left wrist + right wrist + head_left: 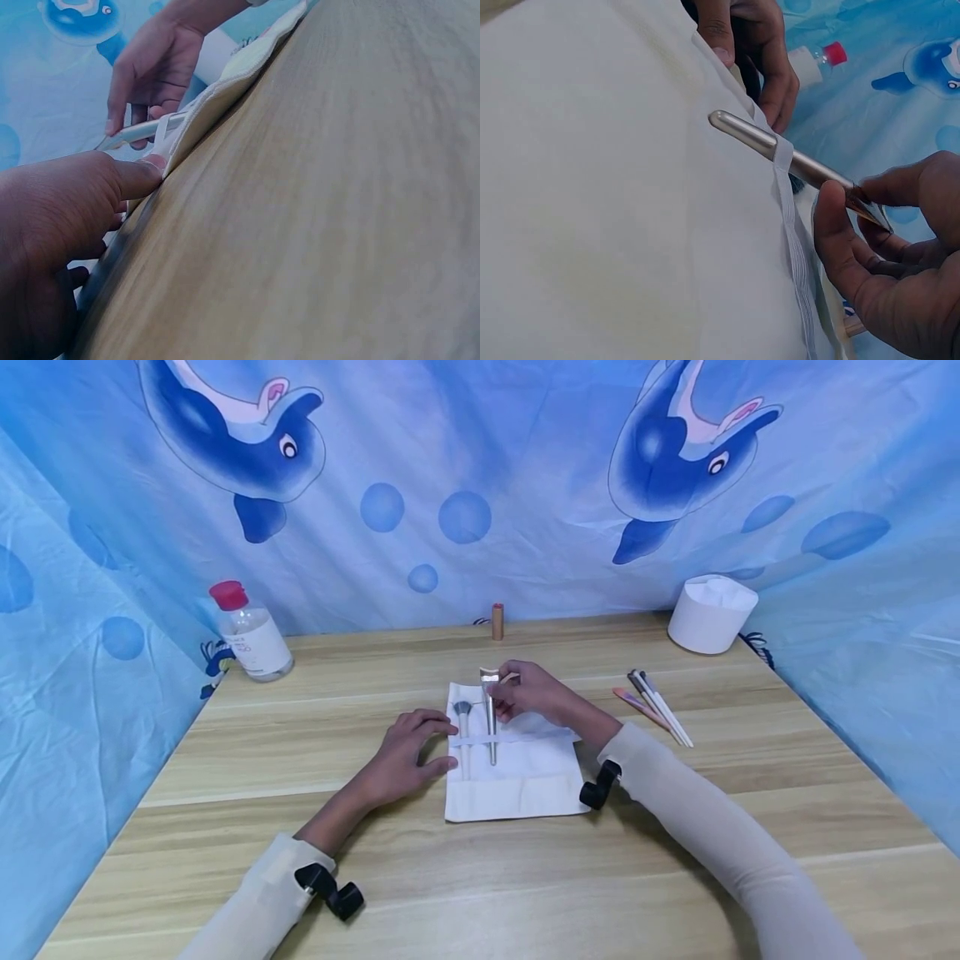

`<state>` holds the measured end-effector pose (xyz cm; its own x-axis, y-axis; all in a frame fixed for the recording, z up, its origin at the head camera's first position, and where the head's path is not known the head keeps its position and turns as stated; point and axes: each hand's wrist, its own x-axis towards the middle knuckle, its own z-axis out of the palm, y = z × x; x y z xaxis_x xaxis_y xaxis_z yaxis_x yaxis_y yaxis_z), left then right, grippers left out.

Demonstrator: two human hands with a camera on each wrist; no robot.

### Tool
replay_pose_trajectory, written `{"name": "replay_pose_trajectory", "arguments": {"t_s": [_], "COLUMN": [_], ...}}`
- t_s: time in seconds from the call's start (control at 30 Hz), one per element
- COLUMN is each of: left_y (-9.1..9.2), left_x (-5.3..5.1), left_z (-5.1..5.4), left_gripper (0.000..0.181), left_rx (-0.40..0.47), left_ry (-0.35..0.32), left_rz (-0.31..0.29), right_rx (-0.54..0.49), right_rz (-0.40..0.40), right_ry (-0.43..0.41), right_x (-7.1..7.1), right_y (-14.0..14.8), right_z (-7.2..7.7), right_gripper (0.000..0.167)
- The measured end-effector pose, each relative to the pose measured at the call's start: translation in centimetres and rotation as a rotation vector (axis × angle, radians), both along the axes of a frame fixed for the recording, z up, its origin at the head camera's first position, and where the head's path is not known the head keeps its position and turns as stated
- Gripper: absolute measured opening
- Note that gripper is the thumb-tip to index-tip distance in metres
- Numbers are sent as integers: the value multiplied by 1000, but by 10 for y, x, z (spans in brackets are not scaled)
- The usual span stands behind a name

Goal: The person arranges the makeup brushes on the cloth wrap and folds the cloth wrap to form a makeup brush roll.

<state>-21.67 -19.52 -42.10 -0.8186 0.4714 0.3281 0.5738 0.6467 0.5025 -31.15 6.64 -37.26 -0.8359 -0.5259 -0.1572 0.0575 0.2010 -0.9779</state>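
A white cloth brush roll (517, 793) with an elastic strap (786, 187) lies on the table. My right hand (525, 689) pinches a silver-handled makeup brush (491, 718) near its head, between thumb and fingers. The brush handle (754, 137) runs under the strap, its rounded end over the cloth. To its left, a pale-handled makeup brush (463, 727) with grey bristles sits beneath the same strap. My left hand (405, 756) rests at the cloth's left edge, thumb and index finger spread apart and touching it; the thumb (142, 176) lies on the border.
Several slim makeup brushes (663, 710) lie right of the roll. A clear bottle with a red cap (255, 639) stands back left, a small brown tube (498, 622) at the back, and a white round container (708, 618) back right. A blue curtain (465, 443) hangs behind the table.
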Motion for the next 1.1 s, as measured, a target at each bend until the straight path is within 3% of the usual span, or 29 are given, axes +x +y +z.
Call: {"name": "replay_pose_trajectory", "arguments": {"t_s": [0.57,1.1], "left_y": [-1,0], "left_x": [0,1], "left_z": [0,0], "left_gripper": [46,45], "left_rx": [-10,-7], "left_ry": [-17,-11], "left_rz": [16,7], "right_rx": [79,186], "right_rz": [11,101], "right_ry": [7,49], "right_x": [-2,2], "right_y": [4,10], "right_z": [6,2], "right_gripper": [24,26]}}
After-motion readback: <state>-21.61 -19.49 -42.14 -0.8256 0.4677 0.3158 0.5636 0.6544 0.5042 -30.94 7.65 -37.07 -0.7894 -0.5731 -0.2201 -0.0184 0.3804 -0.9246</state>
